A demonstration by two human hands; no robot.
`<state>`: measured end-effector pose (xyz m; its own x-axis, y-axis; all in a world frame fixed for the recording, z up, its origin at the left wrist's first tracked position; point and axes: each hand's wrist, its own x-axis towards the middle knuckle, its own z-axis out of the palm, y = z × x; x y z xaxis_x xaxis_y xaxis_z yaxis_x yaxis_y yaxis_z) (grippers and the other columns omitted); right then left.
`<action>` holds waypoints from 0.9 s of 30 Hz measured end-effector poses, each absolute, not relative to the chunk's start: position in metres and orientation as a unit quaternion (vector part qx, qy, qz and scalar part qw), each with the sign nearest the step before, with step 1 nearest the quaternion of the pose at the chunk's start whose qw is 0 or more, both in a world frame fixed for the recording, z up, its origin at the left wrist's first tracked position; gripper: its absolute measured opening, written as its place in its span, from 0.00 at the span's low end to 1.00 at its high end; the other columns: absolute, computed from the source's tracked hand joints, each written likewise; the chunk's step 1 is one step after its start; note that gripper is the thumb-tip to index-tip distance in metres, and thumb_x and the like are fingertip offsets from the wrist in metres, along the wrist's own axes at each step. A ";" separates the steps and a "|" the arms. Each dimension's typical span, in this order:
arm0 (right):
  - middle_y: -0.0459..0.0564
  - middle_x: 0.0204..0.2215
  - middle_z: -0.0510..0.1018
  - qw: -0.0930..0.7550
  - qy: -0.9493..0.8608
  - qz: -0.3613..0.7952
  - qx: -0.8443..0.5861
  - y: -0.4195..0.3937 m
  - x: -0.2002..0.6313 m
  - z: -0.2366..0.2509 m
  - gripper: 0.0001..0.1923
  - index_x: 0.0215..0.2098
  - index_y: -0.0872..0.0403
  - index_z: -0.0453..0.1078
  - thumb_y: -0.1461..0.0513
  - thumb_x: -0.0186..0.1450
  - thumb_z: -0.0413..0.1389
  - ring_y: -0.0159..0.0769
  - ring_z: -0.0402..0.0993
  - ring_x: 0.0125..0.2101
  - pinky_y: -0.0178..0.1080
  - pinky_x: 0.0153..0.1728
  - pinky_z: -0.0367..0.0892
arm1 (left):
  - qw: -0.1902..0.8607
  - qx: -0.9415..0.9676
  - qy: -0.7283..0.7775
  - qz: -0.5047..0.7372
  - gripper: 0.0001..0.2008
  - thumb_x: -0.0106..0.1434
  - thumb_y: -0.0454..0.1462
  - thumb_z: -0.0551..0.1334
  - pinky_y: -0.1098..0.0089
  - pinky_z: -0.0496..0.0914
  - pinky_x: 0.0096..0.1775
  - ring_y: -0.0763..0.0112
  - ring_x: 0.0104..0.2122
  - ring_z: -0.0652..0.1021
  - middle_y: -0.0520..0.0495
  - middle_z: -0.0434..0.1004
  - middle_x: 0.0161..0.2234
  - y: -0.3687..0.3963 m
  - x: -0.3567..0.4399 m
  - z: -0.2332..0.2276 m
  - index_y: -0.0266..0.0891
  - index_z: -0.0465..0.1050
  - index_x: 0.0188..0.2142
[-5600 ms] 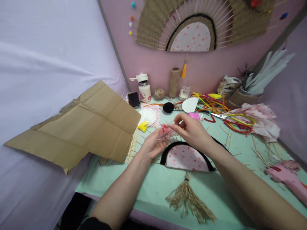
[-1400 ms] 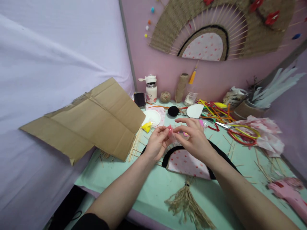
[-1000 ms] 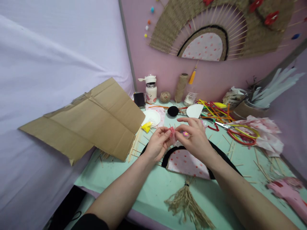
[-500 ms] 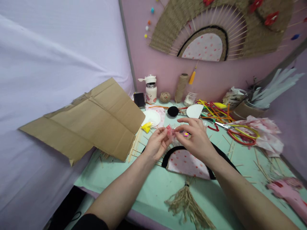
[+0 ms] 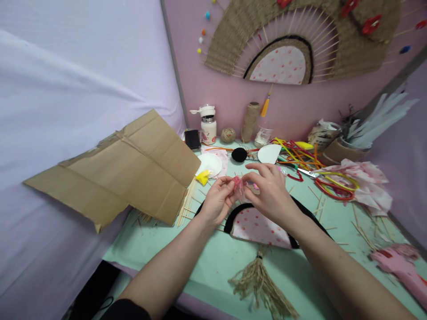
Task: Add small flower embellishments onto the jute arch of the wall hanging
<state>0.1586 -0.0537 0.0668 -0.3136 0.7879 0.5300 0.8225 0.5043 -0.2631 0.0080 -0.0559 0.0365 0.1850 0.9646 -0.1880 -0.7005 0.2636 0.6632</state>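
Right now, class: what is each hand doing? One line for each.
Left hand: grip closed, pinching the small pink piece at its fingertips.
Right hand: grip closed on the same pink piece from the other side.

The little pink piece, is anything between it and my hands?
Nothing visible. The left hand and right hand both pinch the little pink piece directly, above the half-made fan.

Bright, even, soft light with faint shadows and no glare. Wide-angle bending bows the edges, strongest at 3 and 9 o'clock; the corners look slightly soft.
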 end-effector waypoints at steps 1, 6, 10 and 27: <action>0.54 0.51 0.75 0.318 -0.811 -0.017 -0.491 -0.053 0.160 0.067 0.04 0.37 0.51 0.75 0.61 0.65 0.57 0.53 0.63 0.52 0.57 0.49 0.62 | 0.740 0.212 0.298 0.565 0.07 0.61 0.30 0.66 0.74 0.74 0.38 0.74 0.35 0.80 0.47 0.78 0.36 -0.055 0.008 0.037 0.36 0.67 0.36; 0.52 0.50 0.76 0.343 -0.829 -0.006 -0.443 -0.050 0.163 0.065 0.04 0.38 0.48 0.77 0.60 0.64 0.61 0.51 0.64 0.51 0.56 0.51 0.61 | 0.749 0.173 0.288 0.571 0.07 0.60 0.28 0.66 0.74 0.74 0.38 0.75 0.33 0.79 0.48 0.78 0.34 -0.054 0.008 0.036 0.35 0.68 0.35; 0.51 0.49 0.78 0.353 -0.829 -0.061 -0.430 -0.049 0.161 0.063 0.03 0.36 0.48 0.78 0.62 0.64 0.61 0.51 0.65 0.51 0.56 0.51 0.59 | 0.752 0.161 0.278 0.576 0.08 0.59 0.28 0.66 0.75 0.74 0.38 0.78 0.32 0.79 0.49 0.78 0.33 -0.055 0.008 0.037 0.35 0.68 0.35; 0.52 0.48 0.78 0.382 -0.831 -0.021 -0.404 -0.044 0.157 0.058 0.06 0.32 0.50 0.76 0.62 0.66 0.58 0.47 0.64 0.49 0.53 0.50 0.63 | 0.750 0.195 0.285 0.564 0.09 0.58 0.32 0.69 0.73 0.74 0.36 0.75 0.30 0.79 0.49 0.78 0.32 -0.058 0.007 0.039 0.35 0.68 0.34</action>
